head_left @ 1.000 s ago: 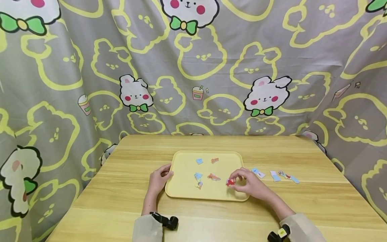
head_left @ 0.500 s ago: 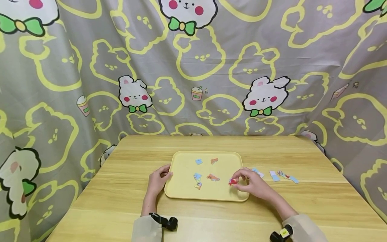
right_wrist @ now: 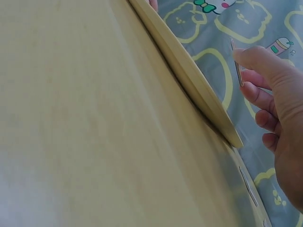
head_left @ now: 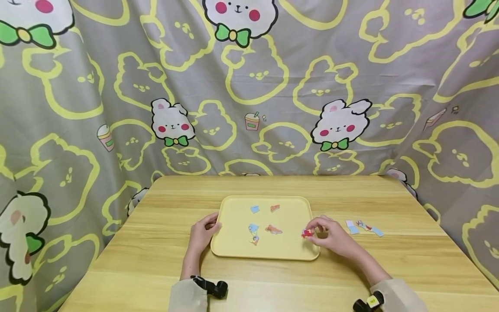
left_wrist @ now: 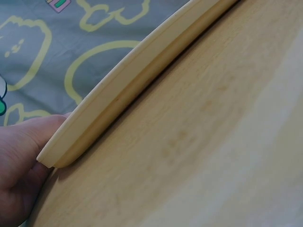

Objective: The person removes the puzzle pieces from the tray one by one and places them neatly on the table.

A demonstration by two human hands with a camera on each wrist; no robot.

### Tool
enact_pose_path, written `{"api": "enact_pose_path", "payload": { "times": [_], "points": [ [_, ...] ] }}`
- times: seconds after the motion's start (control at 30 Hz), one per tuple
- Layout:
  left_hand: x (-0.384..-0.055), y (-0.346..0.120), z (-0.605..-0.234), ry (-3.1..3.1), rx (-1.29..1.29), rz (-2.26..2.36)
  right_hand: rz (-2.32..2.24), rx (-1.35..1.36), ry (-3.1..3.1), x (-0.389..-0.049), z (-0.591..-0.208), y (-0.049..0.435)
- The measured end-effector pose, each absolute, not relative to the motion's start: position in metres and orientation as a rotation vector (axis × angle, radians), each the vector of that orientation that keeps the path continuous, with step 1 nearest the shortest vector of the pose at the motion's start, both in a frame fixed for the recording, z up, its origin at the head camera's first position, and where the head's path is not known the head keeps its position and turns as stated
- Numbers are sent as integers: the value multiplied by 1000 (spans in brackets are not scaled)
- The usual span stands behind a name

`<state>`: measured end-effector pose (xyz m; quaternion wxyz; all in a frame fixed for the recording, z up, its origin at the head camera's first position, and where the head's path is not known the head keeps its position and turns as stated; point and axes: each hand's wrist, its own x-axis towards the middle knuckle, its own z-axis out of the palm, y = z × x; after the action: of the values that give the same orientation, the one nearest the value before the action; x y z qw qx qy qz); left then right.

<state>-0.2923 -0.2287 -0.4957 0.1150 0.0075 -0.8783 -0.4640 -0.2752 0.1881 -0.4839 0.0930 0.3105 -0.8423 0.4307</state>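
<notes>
Right hand (head_left: pixel 332 233): is grasping the red piece (head_left: pixel 306 233) between thumb and fingers, holding it raised.
Red piece: is hovering over the right part of the tray (head_left: pixel 231 248), near the right rim; it is looking thin and light, so a loosening pinch could be letting it flutter down, flip over, or land past the rim on the desk (head_left: pixel 249 286).
Pinch: is covering the piece's right end; squeezing too hard could be creasing it.
Left hand (head_left: pixel 204 231): is touching the tray's left rim; whether its fingers are curling round it or only resting there, I cannot tell. A push or lift there could be shifting or tilting the tray, sending the loose pieces sliding.
Tray pieces: the far blue piece (head_left: pixel 254 209) and far orange piece (head_left: pixel 275 208) are lying apart; the near blue piece (head_left: pixel 253 228) is lying just beyond the yellow piece (head_left: pixel 254 240), with the near orange piece (head_left: pixel 273 229) to the right. Nothing visible is fixing them, so a dragging finger could be scattering them.
Desk pieces: the pale piece (head_left: pixel 351 227), figure piece (head_left: pixel 363 225) and long blue piece (head_left: pixel 377 232) are lying right of the tray, beyond the right forearm; a careless rightward sweep could be brushing them askew, and their flatness could be making pickup fiddly.
</notes>
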Motion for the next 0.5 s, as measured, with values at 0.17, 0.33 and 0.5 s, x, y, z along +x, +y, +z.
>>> {"api": "enact_pose_path", "payload": {
  "times": [0.17, 0.33, 0.5],
  "points": [
    [-291, -229, -496, -2573, 17, -1353, 1264, 858, -2524, -273, -482, 196],
    [-291, -229, -496, -2569, 6, -1332, 1216, 810, -2515, -270, -481, 203],
    [-291, -229, -495, -2572, 11, -1331, 1181, 806, -2488, -268, -480, 210]
  ]
}}
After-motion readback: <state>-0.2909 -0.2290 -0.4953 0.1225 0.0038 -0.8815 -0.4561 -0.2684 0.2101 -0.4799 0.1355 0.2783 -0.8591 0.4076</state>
